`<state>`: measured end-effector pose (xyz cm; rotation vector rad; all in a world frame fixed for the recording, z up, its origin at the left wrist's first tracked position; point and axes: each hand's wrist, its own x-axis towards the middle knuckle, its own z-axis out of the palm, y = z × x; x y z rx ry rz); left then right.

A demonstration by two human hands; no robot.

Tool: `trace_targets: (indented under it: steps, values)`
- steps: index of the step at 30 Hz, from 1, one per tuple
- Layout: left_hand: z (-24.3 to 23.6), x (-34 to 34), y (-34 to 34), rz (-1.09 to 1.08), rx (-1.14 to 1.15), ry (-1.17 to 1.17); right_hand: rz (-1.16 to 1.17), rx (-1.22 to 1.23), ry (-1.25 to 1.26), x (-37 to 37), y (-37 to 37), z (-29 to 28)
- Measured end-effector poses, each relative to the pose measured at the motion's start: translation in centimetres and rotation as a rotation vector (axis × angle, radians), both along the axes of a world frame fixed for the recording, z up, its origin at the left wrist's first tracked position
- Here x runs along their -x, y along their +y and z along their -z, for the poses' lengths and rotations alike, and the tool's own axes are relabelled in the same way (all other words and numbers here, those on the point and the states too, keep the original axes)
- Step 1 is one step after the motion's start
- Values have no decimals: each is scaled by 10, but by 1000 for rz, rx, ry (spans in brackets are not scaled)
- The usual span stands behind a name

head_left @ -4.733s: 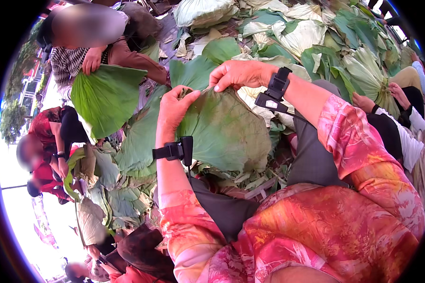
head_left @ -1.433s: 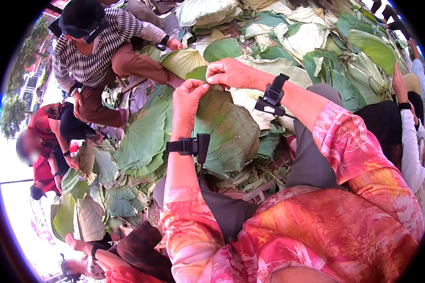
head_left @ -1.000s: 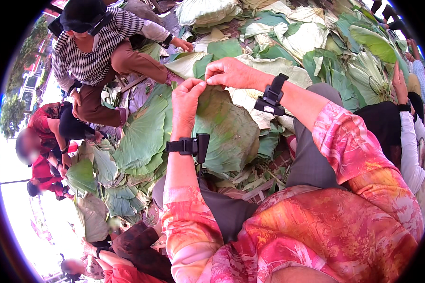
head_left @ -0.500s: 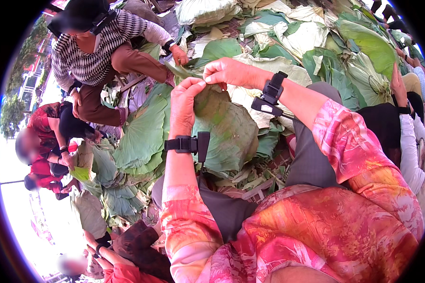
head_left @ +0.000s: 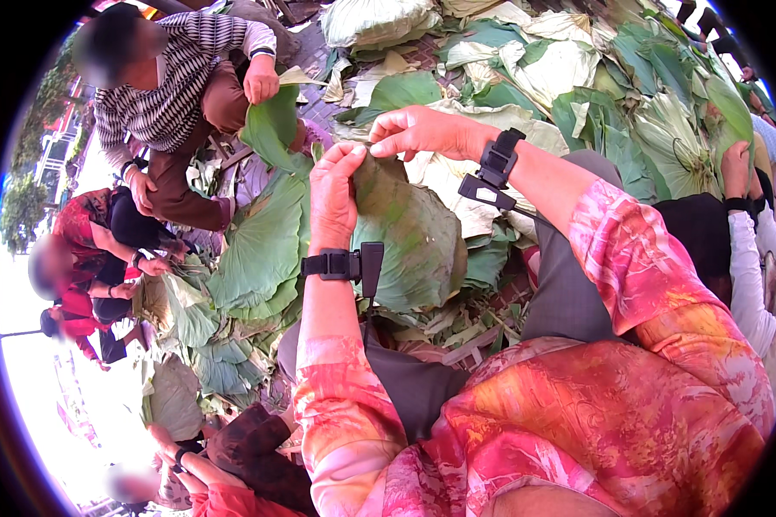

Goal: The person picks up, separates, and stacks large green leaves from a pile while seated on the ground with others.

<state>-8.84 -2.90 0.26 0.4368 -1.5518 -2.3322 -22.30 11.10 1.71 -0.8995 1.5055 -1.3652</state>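
Observation:
A large, roundish lotus leaf [head_left: 409,237], green with brownish patches, hangs in front of my knees. My left hand [head_left: 334,185] pinches its top edge between thumb and fingertips. Close beside it, my right hand [head_left: 429,133] has its thumb and curled fingers at the same edge, the two sets of fingertips almost touching. What lies right between the right fingertips is too small to make out clearly. Dark straps with small devices circle both my wrists. Left of the held leaf lies a stack of green lotus leaves [head_left: 254,250].
Across at the upper left, a person in a patterned top holds a green leaf [head_left: 272,127]. Other people sit along the left and right sides. Pale and green leaves [head_left: 569,73] are heaped beyond my hands, with a tied bundle [head_left: 379,21] at the back. Leaf scraps [head_left: 491,314] litter the ground.
My hands stay nearly in place, with the right fingertips slightly farther from the left. The person at the upper left has lifted a leaf toward themselves. At the far right, a person's hand has shifted down.

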Motion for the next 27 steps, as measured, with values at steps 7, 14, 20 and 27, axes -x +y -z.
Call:
trace_targets:
  steps: [7,14,20,27]
  values:
    - [-13,-1,1,68,296,-218,-14,110,156,5,-2,14]
    - [-9,0,0,110,323,-258,48,174,427,0,-7,20]
    - [-7,2,4,32,340,-187,127,129,376,-1,-11,26]
    - [-3,6,11,-21,391,-121,176,45,76,-4,-6,22]
